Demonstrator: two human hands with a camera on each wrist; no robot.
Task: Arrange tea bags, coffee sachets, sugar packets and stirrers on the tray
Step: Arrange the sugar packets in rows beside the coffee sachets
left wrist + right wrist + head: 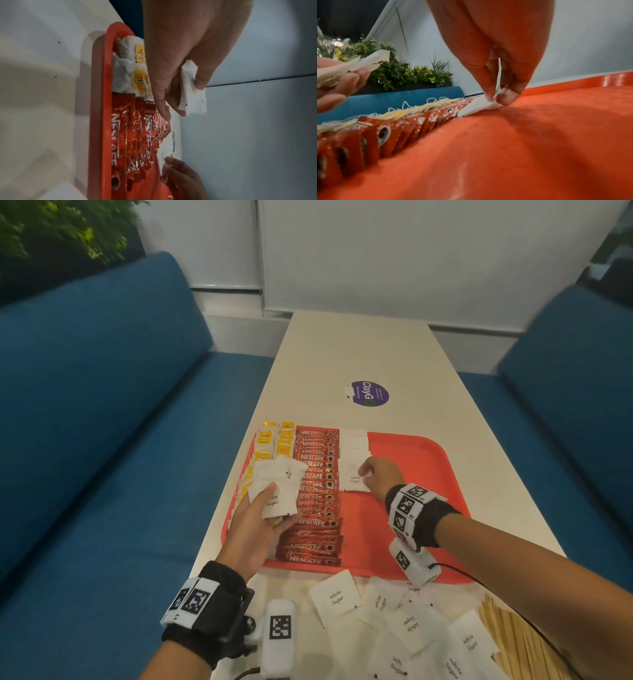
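A red tray [421, 460] lies on the white table. Tea bags with yellow tags [274, 441] fill its left column, red Nescafe coffee sachets [317, 494] the column beside them, and white sugar packets [354, 460] form a third row. My left hand [260, 518] holds a fanned stack of sugar packets [279, 487] above the tea bags and coffee, thumb on top [200, 79]. My right hand [376, 477] pinches the nearest sugar packet in the row [494, 94] at its right edge, down on the tray floor [539, 135].
Several loose sugar packets [394, 611] lie on the table in front of the tray, with wooden stirrers [513, 635] at the near right. A purple sticker [367, 393] sits beyond the tray. Blue benches [102, 405] flank the table on both sides.
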